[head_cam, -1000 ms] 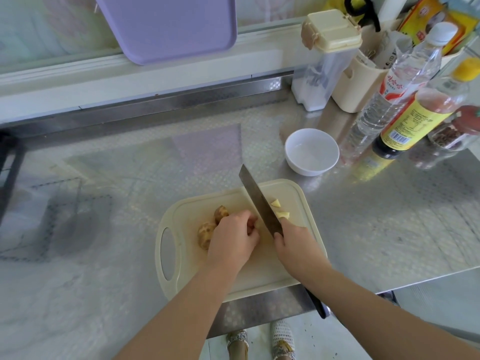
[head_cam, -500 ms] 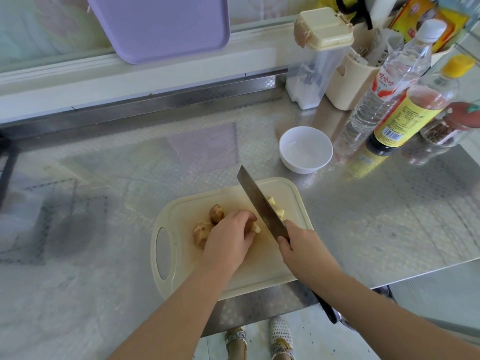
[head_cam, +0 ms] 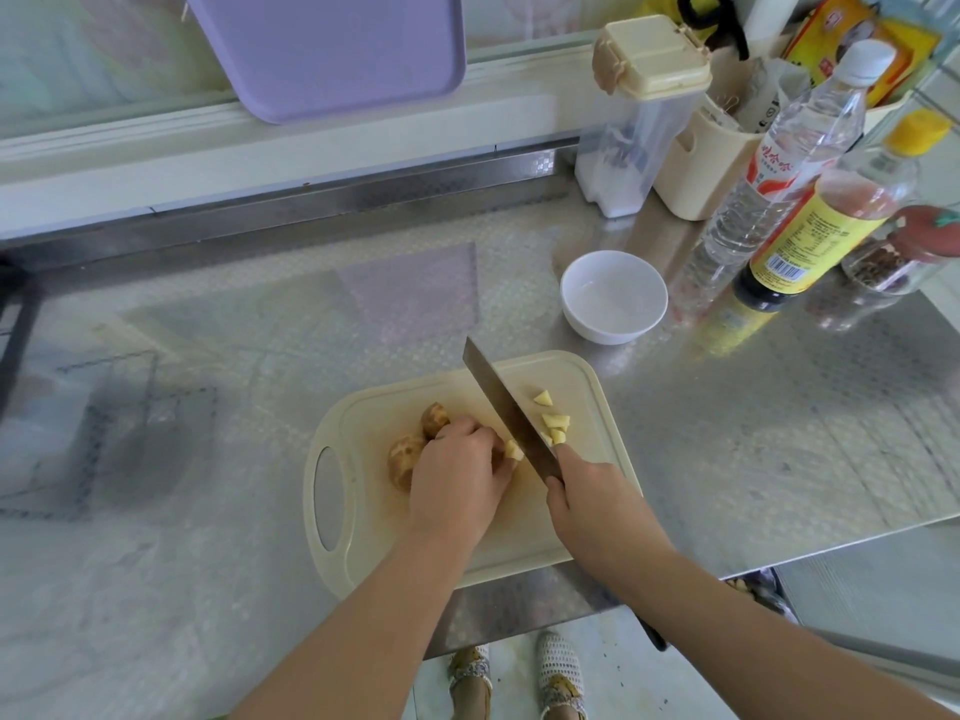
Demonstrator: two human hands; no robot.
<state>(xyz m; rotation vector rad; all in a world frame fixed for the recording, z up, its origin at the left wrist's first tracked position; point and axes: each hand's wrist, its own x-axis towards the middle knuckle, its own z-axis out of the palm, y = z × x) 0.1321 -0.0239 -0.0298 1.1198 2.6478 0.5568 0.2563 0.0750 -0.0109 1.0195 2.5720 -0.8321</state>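
Note:
A cream cutting board (head_cam: 363, 543) with a handle hole on its left lies on the steel counter. A knobbly brown piece of ginger (head_cam: 410, 449) rests on it, and my left hand (head_cam: 457, 485) grips its right end with curled fingers. My right hand (head_cam: 592, 501) grips the handle of a cleaver (head_cam: 506, 413); the blade stands edge-down against the ginger's cut end, pointing away to the upper left. Several yellow cut ginger chunks (head_cam: 553, 423) lie to the right of the blade.
A white bowl (head_cam: 614, 296) stands just beyond the board. At the back right are a clear bottle (head_cam: 779, 174), a yellow-labelled sauce bottle (head_cam: 815, 236), a spice jar (head_cam: 904, 252), a lidded clear container (head_cam: 639, 122) and a cream holder (head_cam: 696, 168). A purple board (head_cam: 332, 49) leans on the sill.
The cleaver has made another cut through the ginger. More yellow chunks now lie to the right of the blade, spread farther apart. Both hands stay on the ginger and the knife.

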